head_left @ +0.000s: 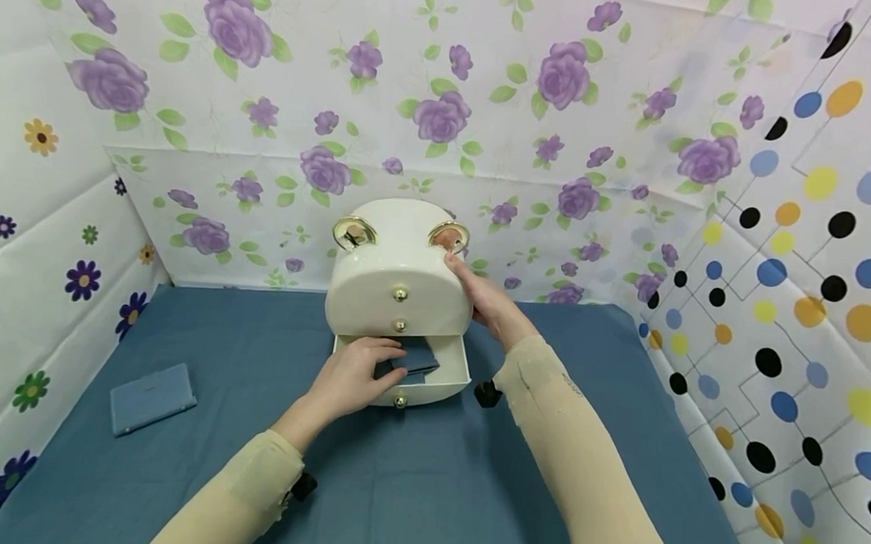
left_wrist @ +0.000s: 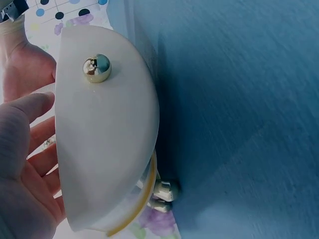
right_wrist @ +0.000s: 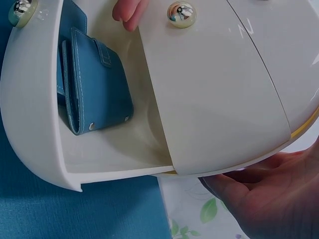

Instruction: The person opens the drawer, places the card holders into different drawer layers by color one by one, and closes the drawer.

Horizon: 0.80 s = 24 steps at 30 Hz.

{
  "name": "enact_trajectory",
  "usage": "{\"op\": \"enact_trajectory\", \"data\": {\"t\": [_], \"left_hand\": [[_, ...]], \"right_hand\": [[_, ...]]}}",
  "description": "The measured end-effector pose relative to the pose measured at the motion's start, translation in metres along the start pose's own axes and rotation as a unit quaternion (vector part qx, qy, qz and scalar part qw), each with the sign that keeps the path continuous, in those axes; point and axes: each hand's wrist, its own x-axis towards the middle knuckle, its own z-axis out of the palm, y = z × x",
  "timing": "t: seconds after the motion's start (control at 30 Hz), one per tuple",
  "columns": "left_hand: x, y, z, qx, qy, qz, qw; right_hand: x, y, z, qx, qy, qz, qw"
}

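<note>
A cream cabinet [head_left: 400, 303] with gold knobs stands upright, its bottom drawer [head_left: 429, 395] pulled out. Inside the drawer a blue wallet [right_wrist: 102, 87] with a snap strap stands on edge; more blue material [right_wrist: 73, 22] shows beside it. My left hand [head_left: 352, 374] reaches over the drawer's left part, near the wallet. In the left wrist view, its fingers [left_wrist: 44, 134] are spread behind the drawer front, and the right wrist view shows fingertips apart from the wallet. My right hand [head_left: 489, 299] rests against the cabinet's right side, fingers extended.
A flat blue case [head_left: 151, 398] lies on the blue tablecloth [head_left: 255, 328] to the left. Two gold-rimmed round ears [head_left: 354, 233] stick out at the cabinet's top. Behind it hangs a purple-flowered sheet [head_left: 443, 124]; a dotted sheet [head_left: 812, 283] stands at the right.
</note>
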Motion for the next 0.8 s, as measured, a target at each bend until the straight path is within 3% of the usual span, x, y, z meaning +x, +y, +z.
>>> {"op": "enact_trajectory", "data": {"t": [0.3,0.8], "left_hand": [[-0.003,-0.002,-0.007,-0.013,-0.006,-0.027,0.9995],[-0.009,-0.010,-0.012,-0.023,0.002,-0.028,0.9993]], "right_hand": [[-0.001,-0.001,0.001,0.000,-0.004,-0.007,1.000],[-0.001,-0.002,0.001,0.000,-0.006,-0.003,1.000]]}}
